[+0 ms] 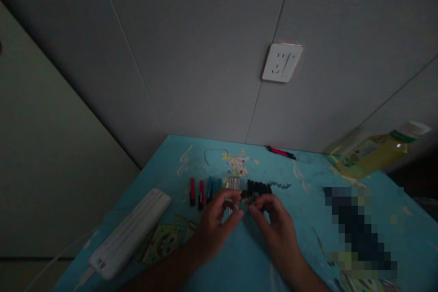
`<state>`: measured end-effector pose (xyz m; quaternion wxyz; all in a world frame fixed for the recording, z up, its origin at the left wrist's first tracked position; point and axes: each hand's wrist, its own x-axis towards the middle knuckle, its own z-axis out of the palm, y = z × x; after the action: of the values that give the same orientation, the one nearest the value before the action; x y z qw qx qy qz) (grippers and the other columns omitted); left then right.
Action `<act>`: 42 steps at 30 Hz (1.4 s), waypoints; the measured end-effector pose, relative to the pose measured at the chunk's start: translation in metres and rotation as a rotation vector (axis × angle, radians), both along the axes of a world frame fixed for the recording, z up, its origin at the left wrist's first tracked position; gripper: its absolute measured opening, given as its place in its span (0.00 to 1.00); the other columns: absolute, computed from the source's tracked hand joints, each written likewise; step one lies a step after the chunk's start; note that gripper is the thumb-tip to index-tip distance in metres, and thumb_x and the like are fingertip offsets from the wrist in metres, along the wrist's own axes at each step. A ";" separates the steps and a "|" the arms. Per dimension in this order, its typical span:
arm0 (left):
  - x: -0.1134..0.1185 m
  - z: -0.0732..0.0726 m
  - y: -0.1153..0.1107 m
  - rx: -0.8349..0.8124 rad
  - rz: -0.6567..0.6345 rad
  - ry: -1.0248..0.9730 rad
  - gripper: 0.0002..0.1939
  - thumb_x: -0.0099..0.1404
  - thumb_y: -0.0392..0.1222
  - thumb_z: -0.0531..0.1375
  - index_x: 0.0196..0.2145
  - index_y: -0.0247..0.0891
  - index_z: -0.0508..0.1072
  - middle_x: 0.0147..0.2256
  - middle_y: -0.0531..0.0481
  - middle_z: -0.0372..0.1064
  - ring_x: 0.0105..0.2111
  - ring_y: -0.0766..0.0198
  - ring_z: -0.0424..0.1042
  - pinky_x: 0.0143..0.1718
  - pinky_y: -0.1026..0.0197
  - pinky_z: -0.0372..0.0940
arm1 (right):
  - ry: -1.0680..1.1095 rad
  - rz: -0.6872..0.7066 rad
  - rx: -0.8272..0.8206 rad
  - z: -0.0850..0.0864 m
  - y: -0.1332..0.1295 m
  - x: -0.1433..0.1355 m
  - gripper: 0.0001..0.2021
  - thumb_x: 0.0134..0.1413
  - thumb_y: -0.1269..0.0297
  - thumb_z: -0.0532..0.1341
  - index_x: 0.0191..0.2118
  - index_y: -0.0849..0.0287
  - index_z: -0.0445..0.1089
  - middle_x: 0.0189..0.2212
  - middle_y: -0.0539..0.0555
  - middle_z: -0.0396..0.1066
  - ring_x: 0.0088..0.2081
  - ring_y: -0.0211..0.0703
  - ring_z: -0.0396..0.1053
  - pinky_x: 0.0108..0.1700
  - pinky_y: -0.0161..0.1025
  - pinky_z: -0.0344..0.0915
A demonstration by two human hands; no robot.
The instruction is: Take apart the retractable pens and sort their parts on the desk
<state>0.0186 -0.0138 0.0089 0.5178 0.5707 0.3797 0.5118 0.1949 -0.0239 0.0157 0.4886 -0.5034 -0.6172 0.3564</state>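
Observation:
Over the middle of the blue table, my left hand (219, 219) and my right hand (275, 221) face each other with fingertips pinched. Something small and dark seems to be between them, but dim light and blur hide its kind. Just beyond the hands lies a row of slim pieces: two red-and-black ones (192, 191) on the left, several teal ones (210, 186), several pale thin sticks (234, 182) and several short black pieces (260, 187) on the right. My fingers partly cover the middle of this row.
A white power strip (130, 232) with a cable lies at the left of the patterned table (236, 260). Red and black pens (280, 152) rest by the wall. A bottle of yellow liquid (376, 153) stands back right, behind a dark pixelated object (359, 228). A wall socket (282, 63) is above.

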 end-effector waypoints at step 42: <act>-0.114 -0.018 -0.012 0.277 0.088 1.657 0.29 0.63 0.25 0.45 0.58 0.37 0.68 0.52 0.39 0.70 0.47 0.53 0.71 0.48 0.50 0.65 | -0.610 0.105 0.350 0.015 0.012 0.019 0.13 0.65 0.71 0.53 0.50 0.57 0.70 0.43 0.57 0.73 0.46 0.46 0.70 0.51 0.46 0.66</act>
<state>-0.0953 -0.0262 -0.0095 -0.0236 0.8051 0.5926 -0.0112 0.2136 -0.0119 0.0305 0.3416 -0.4628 -0.8115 0.1030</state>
